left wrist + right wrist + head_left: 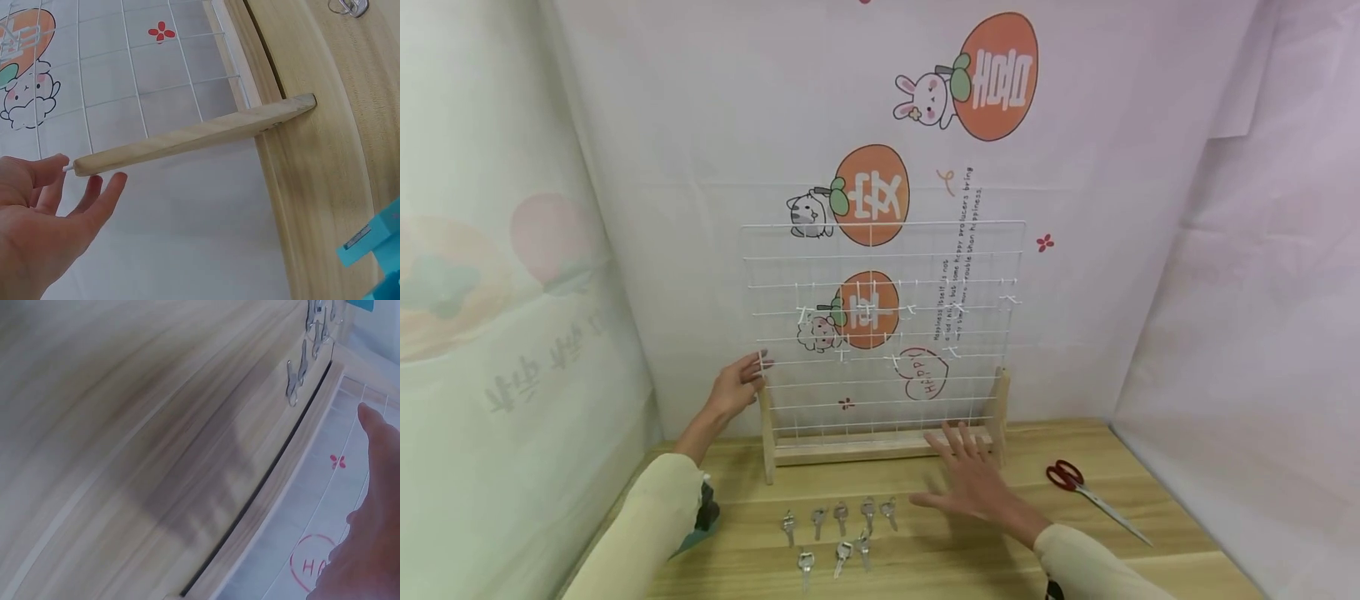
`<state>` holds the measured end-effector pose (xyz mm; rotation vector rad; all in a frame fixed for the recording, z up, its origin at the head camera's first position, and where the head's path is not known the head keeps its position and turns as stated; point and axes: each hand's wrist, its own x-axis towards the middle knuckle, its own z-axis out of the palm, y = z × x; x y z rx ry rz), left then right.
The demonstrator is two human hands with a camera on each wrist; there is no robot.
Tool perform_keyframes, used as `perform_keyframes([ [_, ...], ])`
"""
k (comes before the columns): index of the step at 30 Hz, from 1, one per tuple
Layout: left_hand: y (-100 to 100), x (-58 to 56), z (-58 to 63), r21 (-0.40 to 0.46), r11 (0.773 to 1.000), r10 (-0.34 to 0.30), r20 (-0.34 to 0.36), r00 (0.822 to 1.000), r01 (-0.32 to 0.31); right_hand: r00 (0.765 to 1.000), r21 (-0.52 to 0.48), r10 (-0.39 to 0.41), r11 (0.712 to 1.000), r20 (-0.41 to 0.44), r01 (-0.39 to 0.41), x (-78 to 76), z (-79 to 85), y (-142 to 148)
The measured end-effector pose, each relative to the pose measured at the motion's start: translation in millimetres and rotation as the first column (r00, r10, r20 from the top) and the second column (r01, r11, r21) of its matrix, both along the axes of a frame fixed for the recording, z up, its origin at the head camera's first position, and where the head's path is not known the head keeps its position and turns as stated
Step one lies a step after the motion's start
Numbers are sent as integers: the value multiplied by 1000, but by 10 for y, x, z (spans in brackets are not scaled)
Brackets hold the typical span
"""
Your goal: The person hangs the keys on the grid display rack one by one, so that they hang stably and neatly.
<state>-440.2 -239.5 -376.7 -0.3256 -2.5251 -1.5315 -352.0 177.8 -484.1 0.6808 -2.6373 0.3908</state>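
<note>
A white wire grid rack (880, 375) stands upright in a wooden base with two side posts. My left hand (737, 385) is at its left edge, just above the left wooden post (194, 134); in the left wrist view the fingers are curled around the wire end at the post's tip. My right hand (973, 479) spreads its fingers, holding nothing, in front of the base bar (850, 452) near the right post. Several metal keys (841, 518) lie in two rows on the table, left of the right hand.
Small white hooks (867, 309) hang on the grid. Scissors with red handles (1066, 476) lie on the wooden table (970, 567) at the right. A teal object (381, 244) sits beside the left forearm. Printed white cloth (685, 108) encloses the back and sides.
</note>
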Motion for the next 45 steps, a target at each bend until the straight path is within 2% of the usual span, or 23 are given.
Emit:
perform_keyframes([
  [8, -29, 10, -2, 26, 1000, 0, 31, 1000, -1, 996, -8, 43, 999, 83, -43, -79, -42, -311],
  [14, -40, 15, -11, 74, 997, -19, 76, 997, 13, 987, 1, 43, 999, 154, -44, -105, -35, -512],
  [18, -46, 7, -5, 115, 993, -10, 115, 993, -4, 983, -20, 75, 997, 169, -73, -117, -24, -619],
  [25, -66, -17, -9, 121, 992, 20, 151, 988, -39, 971, -56, 133, 991, 199, -125, -122, -46, -785],
  [29, -58, -20, 9, 125, 990, 39, 166, 985, -60, 966, -85, 174, 983, 189, -160, -139, -94, -911],
  [32, -52, -14, 26, 135, 988, 54, 174, 983, -78, 956, -119, 215, 974, 199, -194, -152, -116, -1033],
  [38, -35, -6, 33, 161, 982, 72, 179, 981, -101, 925, -153, 257, 963, 280, -221, -148, -116, -1297],
  [45, -3, 11, 39, 170, 979, 77, 188, 979, -110, 917, -121, 263, 964, 300, -237, -147, -163, -1525],
])
